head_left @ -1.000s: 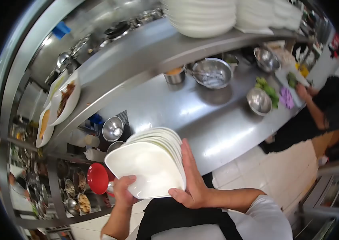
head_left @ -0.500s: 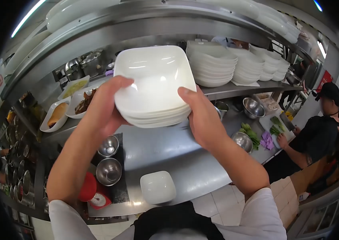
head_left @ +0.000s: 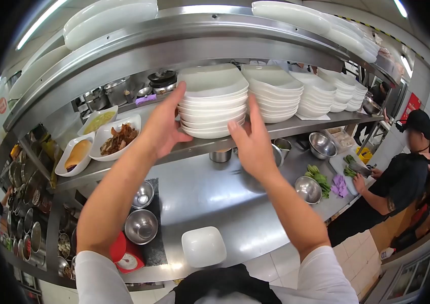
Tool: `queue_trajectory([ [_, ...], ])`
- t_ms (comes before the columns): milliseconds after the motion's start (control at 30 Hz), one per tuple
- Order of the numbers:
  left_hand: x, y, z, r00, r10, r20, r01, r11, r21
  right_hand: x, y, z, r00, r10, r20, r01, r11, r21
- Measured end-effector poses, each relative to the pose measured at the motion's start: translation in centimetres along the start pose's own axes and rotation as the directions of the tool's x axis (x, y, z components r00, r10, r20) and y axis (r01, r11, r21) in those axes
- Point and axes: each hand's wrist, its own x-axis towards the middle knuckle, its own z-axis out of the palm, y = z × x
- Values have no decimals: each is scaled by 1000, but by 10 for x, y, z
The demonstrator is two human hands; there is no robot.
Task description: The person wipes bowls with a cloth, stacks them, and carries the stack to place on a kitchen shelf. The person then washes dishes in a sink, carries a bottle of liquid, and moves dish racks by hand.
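A tall stack of white square bowls (head_left: 213,104) stands at the front of the metal shelf (head_left: 189,147), beside another bowl stack (head_left: 274,96). My left hand (head_left: 165,125) is against its left side, fingers spread along the bowls and thumb low at the front. On the right side, my right hand (head_left: 252,142) has its thumb against the front and its fingers pointing up between the two stacks. Both hands hold the stack between them. A single white bowl (head_left: 204,247) sits on the lower counter.
Dishes of food (head_left: 117,138) are on the shelf's left. Below lie metal bowls (head_left: 141,226) and a red scale (head_left: 127,259). More plates (head_left: 296,17) are overhead. A person in black (head_left: 402,172) works at the right with greens (head_left: 318,180).
The bowl stack has gone from tilted and close to me onto the shelf, now level, with both hands moving along. The single bowl on the counter, visible half a second ago, remains there.
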Motion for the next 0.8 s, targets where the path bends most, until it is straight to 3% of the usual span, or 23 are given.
queue_trajectory([
  [33,-1,-5,1,999,42,-1,-42,999,-31,-9,-1,2,998,-58,-31,54,993,-108],
  [67,2,-11,2,998,59,-13,-60,998,-31,-12,1,2,1000,-22,10,23,1000,-16],
  [167,5,-14,7,983,114,142,-96,987,-128,-6,12,-2,1000,-20,6,21,989,-143],
  [233,9,-16,8,989,105,105,-94,989,-110,0,15,-6,999,-29,23,30,998,-47],
  [300,12,-19,13,988,152,41,-148,986,-76,-2,4,-3,998,64,26,-68,977,201],
  [400,4,-16,12,983,172,57,-166,982,-95,-9,5,0,999,25,-34,-23,997,74],
  [500,-13,-31,9,879,474,-50,-455,865,213,-24,-7,6,988,77,-134,-73,997,34],
  [533,-28,-33,8,754,657,-13,-588,684,431,-30,-10,8,986,70,-149,-65,997,32],
  [600,-59,-54,-1,735,677,35,-606,633,481,-46,-14,11,982,56,-181,-53,998,24],
  [733,-133,-73,-14,710,689,147,-610,497,617,-78,-16,21,1000,25,13,-24,997,-70],
  [800,-160,-99,-19,783,620,54,-544,638,545,-88,-12,26,990,-17,141,45,979,-200],
])
